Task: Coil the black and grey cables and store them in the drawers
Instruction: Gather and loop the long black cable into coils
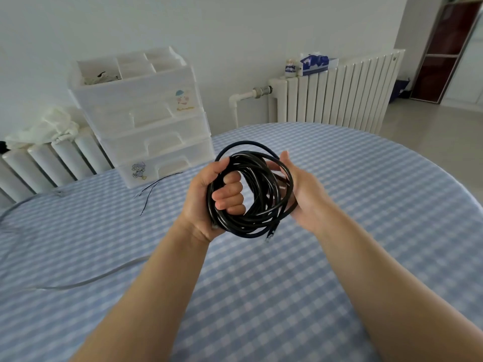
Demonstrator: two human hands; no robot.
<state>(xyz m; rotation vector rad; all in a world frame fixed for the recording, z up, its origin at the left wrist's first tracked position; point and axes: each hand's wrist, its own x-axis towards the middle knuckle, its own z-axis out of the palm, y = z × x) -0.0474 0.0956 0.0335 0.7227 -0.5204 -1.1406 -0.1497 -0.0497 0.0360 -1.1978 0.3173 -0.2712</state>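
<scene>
The left hand [209,202] is gripping the black cable [254,189], fingers curled through the middle of the coil, holding it up above the table [339,257]. The right hand [300,194] is cupping the coil's right side, fingers straight and relaxed behind the loops. A connector end is dangling below the coil. Left and near, the grey cable [86,282] is trailing loose across the checked cloth. Farther left, thin black wires [154,188] are lying just in front of the drawers [154,131], which are standing at the table's far left edge, all fronts appearing pushed in. Behind, a radiator [334,92] is carrying a tissue box [315,62].
</scene>
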